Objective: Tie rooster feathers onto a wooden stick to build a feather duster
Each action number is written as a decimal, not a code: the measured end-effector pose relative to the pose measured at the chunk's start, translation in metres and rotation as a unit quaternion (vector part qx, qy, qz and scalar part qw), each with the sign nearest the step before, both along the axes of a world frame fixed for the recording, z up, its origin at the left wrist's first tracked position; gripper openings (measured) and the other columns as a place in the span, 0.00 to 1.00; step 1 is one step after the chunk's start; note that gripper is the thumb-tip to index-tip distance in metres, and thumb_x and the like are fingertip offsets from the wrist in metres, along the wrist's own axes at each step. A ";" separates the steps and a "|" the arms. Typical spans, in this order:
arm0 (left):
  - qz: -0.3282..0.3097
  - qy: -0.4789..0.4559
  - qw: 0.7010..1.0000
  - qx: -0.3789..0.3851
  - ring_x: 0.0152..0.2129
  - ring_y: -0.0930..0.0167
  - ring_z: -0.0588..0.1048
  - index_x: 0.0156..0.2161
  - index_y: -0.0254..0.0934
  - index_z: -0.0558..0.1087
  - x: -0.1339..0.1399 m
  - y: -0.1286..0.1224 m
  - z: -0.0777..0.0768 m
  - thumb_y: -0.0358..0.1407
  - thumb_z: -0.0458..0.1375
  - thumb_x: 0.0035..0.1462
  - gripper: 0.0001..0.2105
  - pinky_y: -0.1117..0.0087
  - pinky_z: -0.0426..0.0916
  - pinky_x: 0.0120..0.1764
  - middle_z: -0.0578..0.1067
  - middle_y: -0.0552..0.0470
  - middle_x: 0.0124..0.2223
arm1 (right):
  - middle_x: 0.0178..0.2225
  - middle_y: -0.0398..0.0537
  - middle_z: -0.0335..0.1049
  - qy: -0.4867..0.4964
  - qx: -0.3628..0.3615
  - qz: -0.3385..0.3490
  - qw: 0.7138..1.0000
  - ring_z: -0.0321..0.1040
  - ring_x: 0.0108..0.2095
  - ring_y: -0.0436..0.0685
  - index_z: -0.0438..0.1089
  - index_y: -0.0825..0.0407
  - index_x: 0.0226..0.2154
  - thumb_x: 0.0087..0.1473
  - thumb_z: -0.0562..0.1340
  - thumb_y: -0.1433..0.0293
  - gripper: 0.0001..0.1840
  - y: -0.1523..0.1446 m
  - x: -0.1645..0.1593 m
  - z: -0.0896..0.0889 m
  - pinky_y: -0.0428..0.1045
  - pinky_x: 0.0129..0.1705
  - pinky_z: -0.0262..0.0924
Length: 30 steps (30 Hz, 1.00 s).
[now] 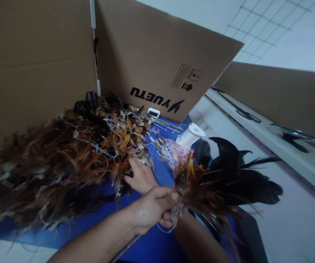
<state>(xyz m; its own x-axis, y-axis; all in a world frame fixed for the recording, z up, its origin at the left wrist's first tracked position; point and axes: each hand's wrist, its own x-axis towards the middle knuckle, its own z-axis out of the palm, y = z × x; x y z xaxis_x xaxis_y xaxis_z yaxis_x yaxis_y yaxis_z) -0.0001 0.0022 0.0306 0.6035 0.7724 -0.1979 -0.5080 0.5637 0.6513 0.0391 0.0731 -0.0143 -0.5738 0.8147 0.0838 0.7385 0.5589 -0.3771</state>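
A feather duster (220, 179), with long black feathers at its end and brown ones near the grip, points to the right. My left hand (157, 204) is closed around its base, and a thin stick (128, 248) shows below my left forearm. Clear plastic string (175, 217) loops beneath those fingers. My right arm crosses under the left one, and my right hand (142, 177) is at the edge of a large feather pile (64, 157). Its fingers close on a brown feather bunch (121, 168), their tips partly hidden.
A white string spool (190, 135) stands beside tangled pink and white string (175, 151) on the blue tabletop (161, 177). Thin sticks (168, 126) and a small white device (153, 112) lie behind. Cardboard panels (157, 51) wall the back and left. Scissors (245, 113) rest on a ledge at right.
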 end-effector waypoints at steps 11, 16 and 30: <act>-0.012 0.000 1.000 0.001 0.12 0.83 0.55 0.25 0.29 0.67 -0.002 0.000 0.004 0.53 0.64 0.39 0.24 0.78 0.43 0.15 0.64 0.54 0.21 | 0.23 0.39 0.65 0.322 -0.203 -0.058 0.923 0.62 0.23 0.47 0.68 0.51 0.33 0.50 0.59 0.68 0.07 0.023 0.017 0.009 0.44 0.26 0.57; -0.018 0.001 1.000 0.003 0.12 0.83 0.56 0.26 0.29 0.67 -0.003 0.000 0.005 0.51 0.64 0.42 0.23 0.78 0.43 0.15 0.64 0.55 0.21 | 0.20 0.40 0.67 0.448 -0.287 -0.134 0.836 0.61 0.17 0.46 0.66 0.55 0.36 0.44 0.64 0.66 0.16 0.025 0.033 0.023 0.42 0.19 0.54; -0.018 -0.007 1.000 0.015 0.13 0.83 0.54 0.26 0.28 0.68 -0.003 0.000 0.001 0.50 0.62 0.44 0.22 0.78 0.43 0.15 0.64 0.55 0.22 | 0.22 0.42 0.69 0.261 -0.134 -0.089 0.952 0.64 0.20 0.51 0.69 0.51 0.31 0.46 0.59 0.70 0.07 0.022 0.053 -0.005 0.47 0.24 0.60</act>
<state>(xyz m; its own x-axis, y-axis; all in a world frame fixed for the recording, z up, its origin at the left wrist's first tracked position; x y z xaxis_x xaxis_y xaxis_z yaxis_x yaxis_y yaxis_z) -0.0033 0.0026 0.0312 0.6335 0.7559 -0.1654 -0.4973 0.5615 0.6614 0.0926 0.0946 -0.0197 -0.3615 0.9275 0.0949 0.4848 0.2739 -0.8306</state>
